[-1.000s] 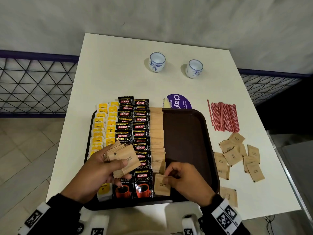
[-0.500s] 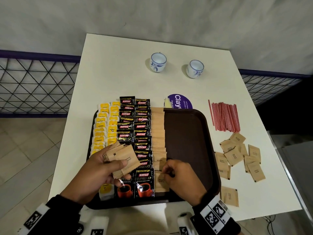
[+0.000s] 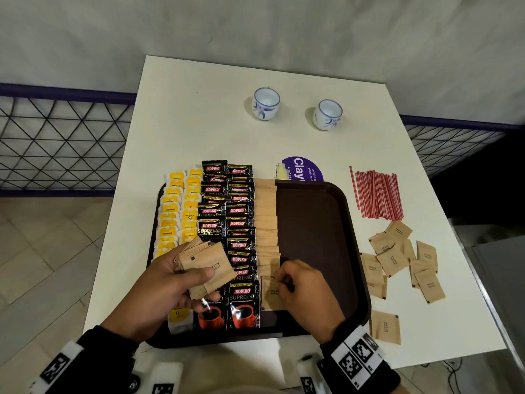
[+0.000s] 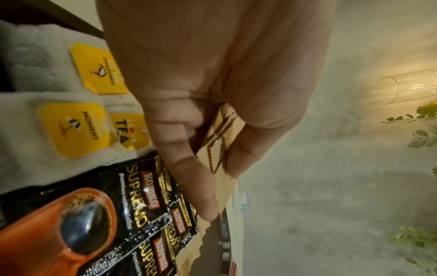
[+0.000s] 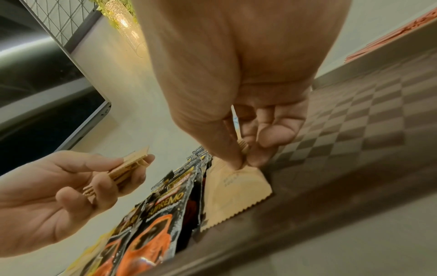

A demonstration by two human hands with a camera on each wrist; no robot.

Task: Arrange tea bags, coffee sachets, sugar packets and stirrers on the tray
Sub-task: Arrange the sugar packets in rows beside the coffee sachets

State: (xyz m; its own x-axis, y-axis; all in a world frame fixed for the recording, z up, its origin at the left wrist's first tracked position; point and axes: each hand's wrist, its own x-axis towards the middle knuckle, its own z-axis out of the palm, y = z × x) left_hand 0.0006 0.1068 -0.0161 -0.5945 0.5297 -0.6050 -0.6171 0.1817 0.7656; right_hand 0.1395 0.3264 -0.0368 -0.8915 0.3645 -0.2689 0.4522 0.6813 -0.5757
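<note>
Left hand (image 3: pixel 163 282) gripping stack of brown paper sugar packets (image 3: pixel 205 268) above dark brown plastic tray (image 3: pixel 318 223). Right hand (image 3: pixel 305 291) pinching top edge of one brown sugar packet (image 5: pixel 232 194), seemingly lying at near end of tray's sugar column.

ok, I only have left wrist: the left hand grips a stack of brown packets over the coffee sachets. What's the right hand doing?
Observer: The right hand pinches the far edge of one sugar packet, which lies at the near end of the sugar column on the tray.
Operator: Stirrers on the tray?
Observer: No. The red stirrers lie in a bundle on the table, to the right of the tray.
Operator: Any sugar outside besides that stack?
Observer: Yes. Apart from the stack of sugar packets in the left hand, loose sugar packets lie scattered on the table, on the near side of the stirrers.
</note>
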